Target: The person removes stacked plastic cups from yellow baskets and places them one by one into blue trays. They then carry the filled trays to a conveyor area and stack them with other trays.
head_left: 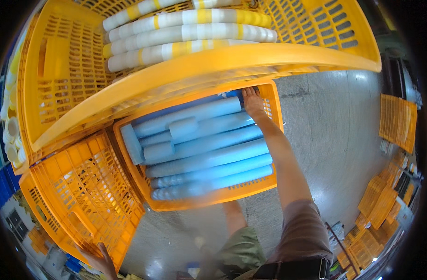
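Note:
Several light blue rolls [209,149] lie side by side in an orange plastic crate [223,199], with shorter rolls on top. My right hand [254,103] reaches into that crate's far right corner, beside the end of a roll. Its fingers stretch forward next to a dark blue piece [232,94]; the fingertips are partly hard to make out. At the lower left, my left hand [99,260] rests by the near edge of another orange crate [90,186], thumb apart from the fingers. Part of this hand is cut off by the picture's edge.
A large yellow crate [213,58] stands higher at the far side, holding several white rolls with yellow bands [190,35]. White and yellow round pieces [12,135] show at far left. Orange crates [397,122] stand along the right on the grey floor [334,140].

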`<action>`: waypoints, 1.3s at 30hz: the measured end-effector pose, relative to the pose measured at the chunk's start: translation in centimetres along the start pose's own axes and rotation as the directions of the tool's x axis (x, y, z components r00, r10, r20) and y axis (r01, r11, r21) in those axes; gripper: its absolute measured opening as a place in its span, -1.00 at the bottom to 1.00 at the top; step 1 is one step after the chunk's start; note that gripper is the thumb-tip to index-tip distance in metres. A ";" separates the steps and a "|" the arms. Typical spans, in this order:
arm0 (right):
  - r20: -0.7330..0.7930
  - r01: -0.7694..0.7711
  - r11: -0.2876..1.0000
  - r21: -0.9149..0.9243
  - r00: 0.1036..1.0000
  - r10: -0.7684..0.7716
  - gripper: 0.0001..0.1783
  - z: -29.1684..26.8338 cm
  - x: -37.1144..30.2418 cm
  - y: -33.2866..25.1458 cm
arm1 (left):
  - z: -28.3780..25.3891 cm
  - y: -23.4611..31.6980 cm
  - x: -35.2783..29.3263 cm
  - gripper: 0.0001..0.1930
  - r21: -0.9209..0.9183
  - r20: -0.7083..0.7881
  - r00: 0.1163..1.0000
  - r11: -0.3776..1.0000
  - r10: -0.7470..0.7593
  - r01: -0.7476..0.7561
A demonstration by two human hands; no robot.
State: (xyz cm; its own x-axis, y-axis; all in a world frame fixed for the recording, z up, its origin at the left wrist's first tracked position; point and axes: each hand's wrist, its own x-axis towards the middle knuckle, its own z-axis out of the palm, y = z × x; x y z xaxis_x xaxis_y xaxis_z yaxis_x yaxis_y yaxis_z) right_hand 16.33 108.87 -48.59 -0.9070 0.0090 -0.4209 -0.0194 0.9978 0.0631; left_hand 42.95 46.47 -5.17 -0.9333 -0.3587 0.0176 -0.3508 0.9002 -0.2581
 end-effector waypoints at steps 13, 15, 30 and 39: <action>-0.125 -0.374 0.917 0.138 0.912 0.391 -0.40 1.5 -0.2 -0.1 | -0.6 2.2 -0.3 -0.16 0.006 0.002 0.995 0.995 -0.096 0.096; -0.075 -0.389 0.905 0.175 0.911 0.406 -0.35 1.5 0.1 -0.1 | -0.5 2.0 -0.5 -0.15 -0.011 0.019 0.994 0.994 -0.105 0.106; -0.157 -0.255 0.670 0.697 0.857 0.490 -0.56 -3.5 -2.7 3.7 | -1.7 4.2 -0.4 -0.13 -0.222 0.009 0.998 0.973 -0.064 0.064; -0.038 -0.111 0.839 0.532 0.987 0.155 -0.21 -23.9 -20.3 -3.3 | -2.6 5.7 0.1 -0.11 -0.260 -0.023 0.999 0.965 0.034 -0.039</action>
State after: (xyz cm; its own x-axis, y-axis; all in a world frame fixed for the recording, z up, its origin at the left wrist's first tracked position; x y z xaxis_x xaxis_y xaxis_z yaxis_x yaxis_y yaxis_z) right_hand 24.74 103.83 -18.63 -0.9145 0.1612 -0.3710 0.3084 0.8713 -0.3816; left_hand 40.63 52.16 -4.16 -0.9462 -0.3221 0.0311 -0.3222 0.9467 0.0018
